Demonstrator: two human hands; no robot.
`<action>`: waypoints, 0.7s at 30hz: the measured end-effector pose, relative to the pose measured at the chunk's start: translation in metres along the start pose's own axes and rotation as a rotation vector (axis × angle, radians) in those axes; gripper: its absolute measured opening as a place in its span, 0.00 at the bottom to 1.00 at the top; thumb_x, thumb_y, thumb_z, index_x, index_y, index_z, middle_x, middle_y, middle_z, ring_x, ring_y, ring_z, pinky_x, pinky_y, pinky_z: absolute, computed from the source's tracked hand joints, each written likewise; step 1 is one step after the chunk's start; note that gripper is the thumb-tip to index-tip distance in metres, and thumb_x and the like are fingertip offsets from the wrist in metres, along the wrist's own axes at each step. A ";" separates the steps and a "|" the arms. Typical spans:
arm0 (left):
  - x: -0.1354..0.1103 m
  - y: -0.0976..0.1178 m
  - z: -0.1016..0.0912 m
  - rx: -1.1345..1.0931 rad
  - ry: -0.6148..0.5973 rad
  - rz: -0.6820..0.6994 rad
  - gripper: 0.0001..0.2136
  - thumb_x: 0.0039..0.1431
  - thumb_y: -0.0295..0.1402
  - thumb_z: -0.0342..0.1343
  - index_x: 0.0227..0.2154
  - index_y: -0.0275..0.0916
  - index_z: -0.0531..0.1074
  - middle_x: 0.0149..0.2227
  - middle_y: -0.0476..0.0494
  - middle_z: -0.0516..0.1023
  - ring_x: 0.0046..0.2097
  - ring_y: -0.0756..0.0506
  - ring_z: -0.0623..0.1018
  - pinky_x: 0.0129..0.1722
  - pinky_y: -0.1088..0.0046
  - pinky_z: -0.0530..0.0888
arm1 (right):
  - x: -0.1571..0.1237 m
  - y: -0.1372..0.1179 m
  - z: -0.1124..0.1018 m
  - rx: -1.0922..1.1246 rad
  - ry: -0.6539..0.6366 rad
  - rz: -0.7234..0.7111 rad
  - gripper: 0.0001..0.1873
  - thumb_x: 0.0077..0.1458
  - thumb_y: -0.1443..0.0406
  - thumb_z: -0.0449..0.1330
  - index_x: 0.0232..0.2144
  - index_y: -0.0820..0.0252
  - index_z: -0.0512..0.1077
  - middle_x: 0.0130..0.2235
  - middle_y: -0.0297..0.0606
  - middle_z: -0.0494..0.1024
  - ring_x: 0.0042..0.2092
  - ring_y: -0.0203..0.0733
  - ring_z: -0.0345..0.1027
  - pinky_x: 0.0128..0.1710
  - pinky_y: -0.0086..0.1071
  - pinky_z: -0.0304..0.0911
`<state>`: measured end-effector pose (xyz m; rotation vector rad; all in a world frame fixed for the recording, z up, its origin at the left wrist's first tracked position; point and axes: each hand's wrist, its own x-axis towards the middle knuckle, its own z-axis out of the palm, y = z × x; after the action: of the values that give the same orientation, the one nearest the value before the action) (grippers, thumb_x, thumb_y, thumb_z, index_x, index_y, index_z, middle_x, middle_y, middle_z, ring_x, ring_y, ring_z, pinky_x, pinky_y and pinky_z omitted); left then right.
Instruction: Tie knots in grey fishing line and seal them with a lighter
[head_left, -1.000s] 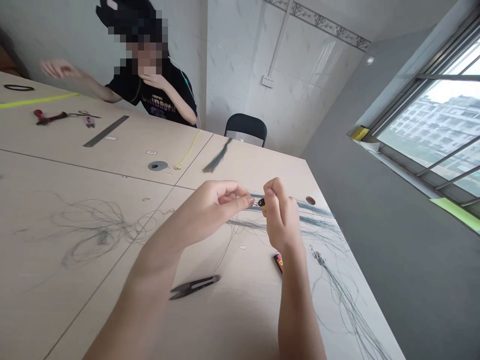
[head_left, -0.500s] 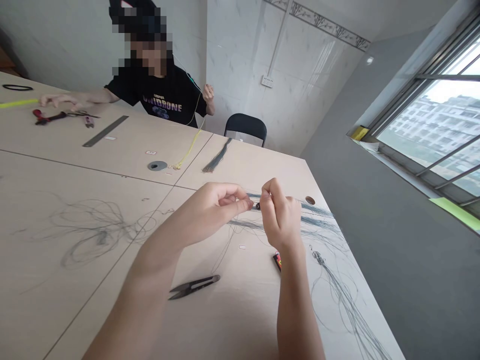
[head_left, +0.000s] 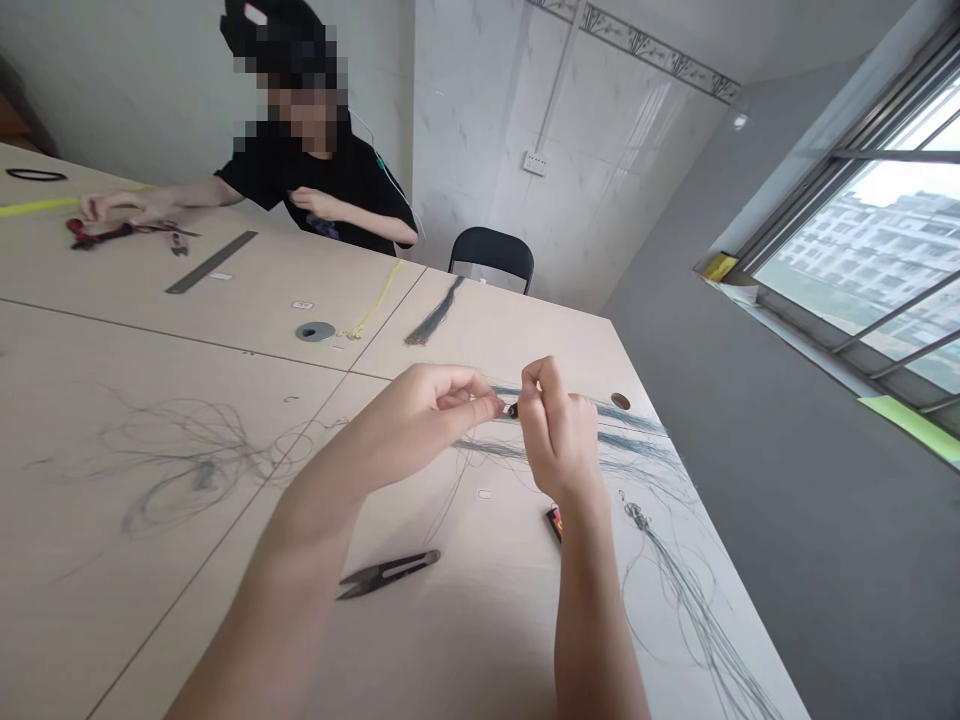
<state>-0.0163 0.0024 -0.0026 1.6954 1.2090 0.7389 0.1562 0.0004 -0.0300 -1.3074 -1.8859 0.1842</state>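
Note:
My right hand (head_left: 559, 435) is closed in a fist around a small dark object with a round end (head_left: 513, 410) that sticks out toward the left; the rest of it is hidden. Thumb and fingertips of my left hand (head_left: 442, 405) are pinched together right beside that end, and what they hold is too small to make out. Under and behind both hands lie bundles of thin grey-green line (head_left: 630, 443). A pair of black thread snips (head_left: 390, 574) rests on the table below my left hand. Beside my right wrist, a red and black item (head_left: 554, 522) is partly covered.
Loose tangled line (head_left: 217, 450) spreads at left; a knotted bundle (head_left: 637, 516) trails along the right edge. Farther back are another bundle (head_left: 435, 315), a grey disc (head_left: 315, 331), a steel ruler (head_left: 214, 262) and red-handled pliers (head_left: 97, 235). A co-worker (head_left: 315, 190) sits opposite.
My hands have barely moved; the dark end has shifted slightly left, closer to my left fingertips. The co-worker's raised hand has come down and in to the chest.

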 end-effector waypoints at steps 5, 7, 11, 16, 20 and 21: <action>0.002 -0.001 0.000 -0.002 0.009 0.012 0.14 0.62 0.45 0.54 0.28 0.41 0.73 0.28 0.51 0.68 0.31 0.48 0.68 0.31 0.72 0.62 | 0.001 0.001 0.000 0.002 -0.009 0.002 0.05 0.60 0.63 0.41 0.33 0.54 0.54 0.18 0.24 0.57 0.17 0.35 0.47 0.23 0.30 0.41; 0.002 -0.002 0.000 -0.003 0.011 0.014 0.14 0.62 0.46 0.54 0.29 0.42 0.73 0.28 0.51 0.68 0.32 0.48 0.68 0.32 0.72 0.62 | 0.001 0.001 0.000 0.002 0.000 -0.001 0.04 0.60 0.63 0.41 0.33 0.54 0.54 0.18 0.24 0.57 0.17 0.35 0.47 0.23 0.30 0.41; 0.002 -0.002 -0.001 -0.007 0.010 0.002 0.14 0.62 0.46 0.54 0.29 0.42 0.73 0.27 0.52 0.67 0.32 0.49 0.67 0.33 0.72 0.62 | 0.001 0.002 0.001 0.004 0.000 -0.008 0.04 0.60 0.63 0.41 0.33 0.54 0.54 0.18 0.24 0.57 0.17 0.36 0.47 0.23 0.30 0.41; 0.002 -0.002 -0.002 -0.017 0.004 0.009 0.14 0.62 0.46 0.54 0.29 0.42 0.73 0.30 0.51 0.69 0.34 0.48 0.68 0.36 0.71 0.63 | 0.001 0.001 0.001 0.001 -0.006 -0.006 0.05 0.60 0.63 0.41 0.33 0.54 0.54 0.18 0.24 0.56 0.17 0.36 0.47 0.23 0.30 0.41; 0.002 -0.004 -0.002 -0.011 0.015 0.026 0.14 0.62 0.46 0.54 0.29 0.42 0.74 0.30 0.51 0.72 0.35 0.47 0.70 0.36 0.71 0.64 | 0.001 0.002 0.000 0.040 -0.022 0.031 0.10 0.64 0.60 0.42 0.32 0.55 0.56 0.19 0.26 0.59 0.19 0.35 0.48 0.24 0.30 0.43; 0.002 -0.005 -0.002 -0.013 0.019 0.027 0.14 0.61 0.47 0.54 0.29 0.42 0.74 0.31 0.51 0.72 0.36 0.47 0.70 0.37 0.71 0.64 | 0.001 0.003 -0.001 0.093 -0.037 0.056 0.13 0.66 0.57 0.43 0.31 0.55 0.57 0.20 0.27 0.60 0.20 0.35 0.49 0.25 0.30 0.44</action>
<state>-0.0194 0.0060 -0.0060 1.7008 1.1938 0.7793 0.1589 0.0021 -0.0304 -1.3024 -1.8499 0.3227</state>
